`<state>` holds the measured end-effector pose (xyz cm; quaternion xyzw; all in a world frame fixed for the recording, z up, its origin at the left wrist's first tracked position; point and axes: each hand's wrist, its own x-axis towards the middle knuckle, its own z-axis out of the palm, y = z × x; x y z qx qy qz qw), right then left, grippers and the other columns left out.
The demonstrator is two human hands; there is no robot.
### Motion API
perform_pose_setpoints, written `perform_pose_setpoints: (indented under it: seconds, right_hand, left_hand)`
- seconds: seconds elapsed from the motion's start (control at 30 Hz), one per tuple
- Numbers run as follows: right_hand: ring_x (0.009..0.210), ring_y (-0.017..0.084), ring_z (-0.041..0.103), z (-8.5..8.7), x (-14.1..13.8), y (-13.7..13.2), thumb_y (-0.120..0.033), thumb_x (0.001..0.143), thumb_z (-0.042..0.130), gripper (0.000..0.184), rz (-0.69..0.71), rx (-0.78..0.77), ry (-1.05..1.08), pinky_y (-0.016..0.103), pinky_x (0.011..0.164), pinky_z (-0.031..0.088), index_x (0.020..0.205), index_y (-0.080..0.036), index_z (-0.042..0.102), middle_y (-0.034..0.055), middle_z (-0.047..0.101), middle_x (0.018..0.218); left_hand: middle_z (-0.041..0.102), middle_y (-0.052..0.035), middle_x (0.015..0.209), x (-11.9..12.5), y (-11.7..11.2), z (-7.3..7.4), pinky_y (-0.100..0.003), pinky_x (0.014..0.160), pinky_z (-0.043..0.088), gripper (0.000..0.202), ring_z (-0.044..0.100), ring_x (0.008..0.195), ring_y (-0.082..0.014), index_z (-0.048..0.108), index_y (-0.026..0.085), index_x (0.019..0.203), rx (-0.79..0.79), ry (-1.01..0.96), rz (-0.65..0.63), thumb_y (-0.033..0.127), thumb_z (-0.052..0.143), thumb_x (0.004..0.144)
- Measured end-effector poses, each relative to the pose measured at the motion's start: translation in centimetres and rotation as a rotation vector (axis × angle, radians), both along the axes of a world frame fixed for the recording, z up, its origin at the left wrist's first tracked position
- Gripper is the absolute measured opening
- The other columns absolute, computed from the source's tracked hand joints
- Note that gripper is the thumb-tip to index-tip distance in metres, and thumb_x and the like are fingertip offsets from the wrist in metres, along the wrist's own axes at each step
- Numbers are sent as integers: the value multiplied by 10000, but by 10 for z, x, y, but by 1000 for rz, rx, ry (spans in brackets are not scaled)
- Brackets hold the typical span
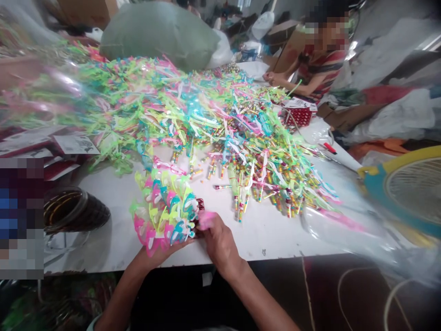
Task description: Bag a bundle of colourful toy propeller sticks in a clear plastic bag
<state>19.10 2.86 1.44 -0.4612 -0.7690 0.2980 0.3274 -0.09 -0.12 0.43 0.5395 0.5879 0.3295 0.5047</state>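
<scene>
A: What is the bundle (165, 214) at the table's near edge made of?
B: Thin translucent plastic, glossy, in neon colours, like the heap (220, 124) mid-table.
A: And the table (113, 197)?
B: A smooth, matt white top. The sack (158, 32) at the far edge looks like dull woven cloth.

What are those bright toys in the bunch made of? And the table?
The bunch of toys in the left hand looks like thin glossy plastic: neon, see-through, shiny. The table seems a matte white painted or laminated board; hard to tell.
</scene>
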Motion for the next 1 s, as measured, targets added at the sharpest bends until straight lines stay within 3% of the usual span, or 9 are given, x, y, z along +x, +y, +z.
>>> perform_pose_setpoints:
  seconds: [0.2,0.3,0.37,0.47,0.53,0.7,0.8,0.9,1.0]
  right_hand:
    - [778,167,585,-6,-19,-15,-143,882,380,180,-40,27,-85,272,672,471,970,-199,528,59,584,894]
    - [713,151,598,-3,-8,-6,-217,870,450,112,-48,-147,74,252,638,476,859,-200,561,31,610,792]
    - [639,136,580,4,14,11,-312,863,488,144,-153,-225,139,243,607,465,797,-206,559,-1,592,686]
    - [646,154,553,15,56,43,-455,800,556,287,-563,-107,3,263,566,415,908,-189,555,30,603,770]
    - [636,167,547,19,77,61,-478,749,597,306,-629,-106,-111,269,545,380,822,-183,572,41,609,735]
    - [519,131,560,18,64,75,-454,815,502,254,-499,-191,72,245,508,412,776,-205,528,-8,603,616]
    - [501,122,574,10,26,74,-439,843,466,230,-235,-296,357,229,485,452,864,-211,486,-20,613,622]
    - [498,116,560,1,-3,76,-378,859,450,165,-74,-311,360,231,510,465,840,-217,479,-21,627,630]
    - [557,127,551,-4,-14,77,-302,849,472,110,-93,-243,280,247,586,449,781,-218,496,-20,602,629]
  left_hand:
    - [586,-32,1274,2,-1,6,-426,1067,405,479,525,1191,-269,559,294,1152,16,-11,69,428,682,708]
    - [581,-45,1278,4,0,10,-439,1080,387,480,505,1215,-273,555,288,1154,6,-7,50,431,674,712]
    - [577,-44,1283,4,-1,12,-446,1094,365,478,487,1233,-279,565,283,1140,1,38,57,446,676,705]
    - [595,-57,1260,3,-2,14,-478,1102,340,524,472,1245,-293,564,247,1139,-3,88,59,490,682,689]
    - [594,-63,1263,2,-3,13,-493,1095,345,563,468,1248,-294,546,233,1160,-28,82,47,506,682,686]
    - [562,-65,1299,1,-4,11,-490,1096,340,556,464,1251,-293,540,244,1151,-68,105,90,485,692,674]
    - [590,-55,1252,2,-3,14,-463,1075,381,564,499,1214,-287,512,272,1170,-21,90,101,434,708,667]
    - [601,-54,1213,4,-2,15,-479,1093,352,558,492,1215,-293,513,276,1143,31,122,136,434,717,648]
    - [580,-56,1247,5,-1,14,-513,1119,298,581,461,1245,-293,509,259,1150,7,135,148,469,709,646]
